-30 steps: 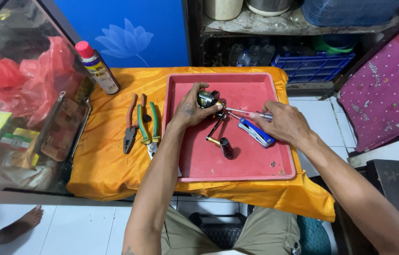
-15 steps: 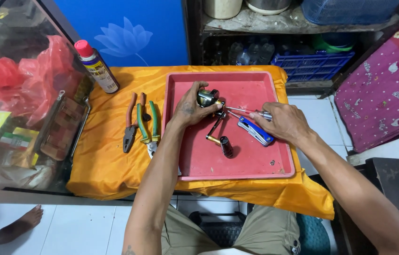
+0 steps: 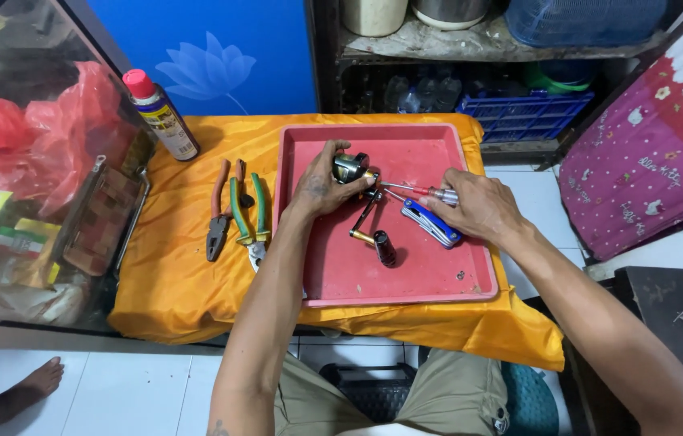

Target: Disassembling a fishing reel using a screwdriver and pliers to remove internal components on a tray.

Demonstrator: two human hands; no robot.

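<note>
So the small dark metal fishing reel (image 3: 351,168) sits in the upper middle of the shallow red plastic tray (image 3: 470,278), and the left hand (image 3: 319,184) is wrapped over it from the left side, fingers curled shut around the body to pin it down. The reel's crank handle with the black knob (image 3: 374,228) sticks out toward the person, angled down across the tray. The right hand (image 3: 474,206) comes in from the opposite side, fingers pinched tight on a thin screwdriver with a silvery grip (image 3: 418,191). That's the bit that matters: the driver's shaft lies nearly flat, running right to left, tip right at the reel's right flank, just beside the left fingertips. Under the right hand lies a blue folding multi-tool (image 3: 432,224). Off the tray on the orange cloth (image 3: 172,282), well apart to the left, rest the orange-handled pliers (image 3: 218,211) and the green-handled pliers (image 3: 246,216), with a spray can with a red cap (image 3: 159,115) behind them.
</note>
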